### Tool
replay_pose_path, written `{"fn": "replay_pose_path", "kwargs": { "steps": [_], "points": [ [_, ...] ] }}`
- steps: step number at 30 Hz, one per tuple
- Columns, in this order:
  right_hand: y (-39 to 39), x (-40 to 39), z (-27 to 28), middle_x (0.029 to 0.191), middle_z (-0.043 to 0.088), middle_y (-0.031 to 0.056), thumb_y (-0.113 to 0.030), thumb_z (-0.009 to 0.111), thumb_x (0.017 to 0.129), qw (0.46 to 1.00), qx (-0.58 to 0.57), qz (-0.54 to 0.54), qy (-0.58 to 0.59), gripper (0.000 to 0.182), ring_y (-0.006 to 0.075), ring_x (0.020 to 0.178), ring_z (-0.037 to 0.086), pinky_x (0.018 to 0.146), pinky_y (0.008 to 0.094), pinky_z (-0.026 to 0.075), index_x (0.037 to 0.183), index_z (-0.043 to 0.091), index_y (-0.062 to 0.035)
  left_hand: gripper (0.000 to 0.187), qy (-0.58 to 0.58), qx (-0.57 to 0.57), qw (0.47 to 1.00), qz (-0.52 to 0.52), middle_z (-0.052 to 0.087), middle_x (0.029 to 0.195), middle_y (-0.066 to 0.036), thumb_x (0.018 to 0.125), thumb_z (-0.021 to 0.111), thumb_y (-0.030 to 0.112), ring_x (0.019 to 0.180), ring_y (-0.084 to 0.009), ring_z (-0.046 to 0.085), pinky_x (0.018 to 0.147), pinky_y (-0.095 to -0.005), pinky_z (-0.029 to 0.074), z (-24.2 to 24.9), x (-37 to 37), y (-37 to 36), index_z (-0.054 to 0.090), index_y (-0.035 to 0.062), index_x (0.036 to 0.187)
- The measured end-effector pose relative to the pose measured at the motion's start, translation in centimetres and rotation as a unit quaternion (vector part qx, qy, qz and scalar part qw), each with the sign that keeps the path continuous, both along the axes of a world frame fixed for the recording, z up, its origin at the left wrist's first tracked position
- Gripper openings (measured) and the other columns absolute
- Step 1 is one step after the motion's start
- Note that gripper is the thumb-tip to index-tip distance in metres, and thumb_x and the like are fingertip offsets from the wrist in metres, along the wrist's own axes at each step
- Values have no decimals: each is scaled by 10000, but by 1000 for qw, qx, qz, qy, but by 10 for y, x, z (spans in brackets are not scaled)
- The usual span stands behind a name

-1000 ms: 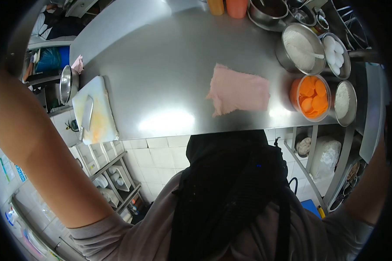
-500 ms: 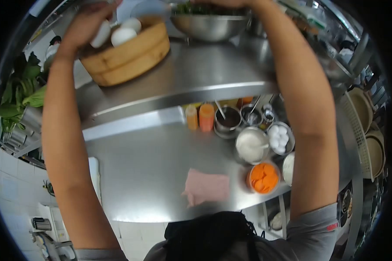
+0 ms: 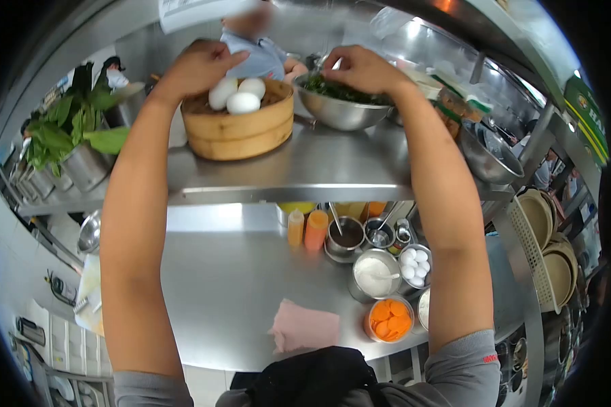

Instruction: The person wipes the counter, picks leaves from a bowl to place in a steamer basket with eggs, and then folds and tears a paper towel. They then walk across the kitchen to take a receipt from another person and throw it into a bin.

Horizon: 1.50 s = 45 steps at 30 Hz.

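My left hand (image 3: 202, 70) is at the rim of a round bamboo steamer (image 3: 241, 133), beside three white eggs (image 3: 243, 103). Its thumb and forefinger stretch to the right with nothing visible between them; the other fingers are partly hidden. The eggs sit inside the steamer on the raised metal shelf. Over a steel bowl (image 3: 346, 113) my right hand (image 3: 365, 69) is bent, thumb and forefinger drawn together. Dark leafy greens (image 3: 332, 89) fill that bowl under the fingertips. Whatever those fingers pinch is too small to make out.
Below the shelf (image 3: 305, 193), the steel counter holds a pink cloth (image 3: 305, 327), sliced carrots (image 3: 390, 320), a white powder tub (image 3: 376, 274), small eggs (image 3: 415, 266) and sauce bottles (image 3: 316, 230). Potted greens (image 3: 78, 129) stand left. A person (image 3: 254, 51) is behind the shelf.
The view has tilted up, so the shelf, steamer and bowl sit lower in the picture. Both hands now show fully, and a person beyond the shelf has come into sight.
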State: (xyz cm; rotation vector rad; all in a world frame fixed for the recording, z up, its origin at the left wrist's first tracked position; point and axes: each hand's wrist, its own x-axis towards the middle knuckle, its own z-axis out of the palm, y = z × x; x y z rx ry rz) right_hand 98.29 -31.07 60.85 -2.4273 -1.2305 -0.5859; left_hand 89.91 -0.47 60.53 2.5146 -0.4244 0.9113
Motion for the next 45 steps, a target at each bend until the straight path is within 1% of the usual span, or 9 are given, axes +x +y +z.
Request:
{"fn": "replay_pose_path", "kwargs": {
  "steps": [7,18,20,23,25,29,35,43,45],
  "points": [
    [4,-9,0,741,627,74,-329,644,868,1000,-3,-17,13,322,145,666,572,607,304,453,1009,631,-40,484,-15,23,999,20,535,611,-10,869,636,480,586,-87,451,536,-267,382,-4,-3,-8,595,25,708],
    [-3,-31,11,791,645,105,-395,656,852,997,2,-24,70,377,173,729,606,655,315,471,955,647,-33,444,27,5,999,-30,546,622,-24,854,680,411,582,-89,441,532,-272,384,-9,4,-6,598,-1,710],
    [-9,-45,9,920,686,214,-383,669,797,997,39,-60,-18,371,340,885,662,797,395,508,932,698,-38,423,39,8,999,-37,546,622,-16,858,683,390,579,-84,433,529,-266,380,-10,6,-6,601,3,711],
    [-7,-14,7,808,653,122,-471,657,828,998,13,-27,-48,449,204,765,628,678,339,482,924,650,-32,372,42,-11,997,-58,566,625,-6,868,689,343,571,-81,453,532,-261,389,-9,7,-15,614,10,719],
    [-8,-12,8,829,659,132,-525,659,800,997,33,-55,-31,506,240,792,638,701,363,487,915,653,-32,361,86,-47,993,-72,593,638,-19,867,691,336,587,-87,506,546,-266,410,3,14,-21,623,10,729],
    [-12,-16,3,854,665,136,-530,657,795,998,14,-68,-8,508,256,816,639,727,373,488,958,661,-48,365,24,161,984,65,611,683,-38,882,651,364,618,-98,515,596,-279,423,27,14,-36,617,18,770],
    [-6,-22,6,976,677,222,-406,671,792,997,-21,-70,-4,416,359,938,646,824,397,502,976,694,-33,315,80,-11,996,-47,544,624,19,896,652,326,570,-58,478,539,-220,381,8,17,-18,596,51,754],
    [-2,-34,8,929,677,209,-280,658,811,990,-99,-70,72,359,352,866,654,765,417,492,1028,650,7,358,49,-73,994,-65,526,619,17,899,633,376,563,-59,464,536,-227,380,12,10,-9,585,53,752],
    [-2,-21,0,998,660,136,-423,637,826,990,-108,-93,-1,462,247,926,626,838,350,480,1135,644,-81,384,52,-3,998,-27,523,616,10,895,627,398,556,-65,461,531,-232,377,9,14,-11,581,47,746]
  ]
}}
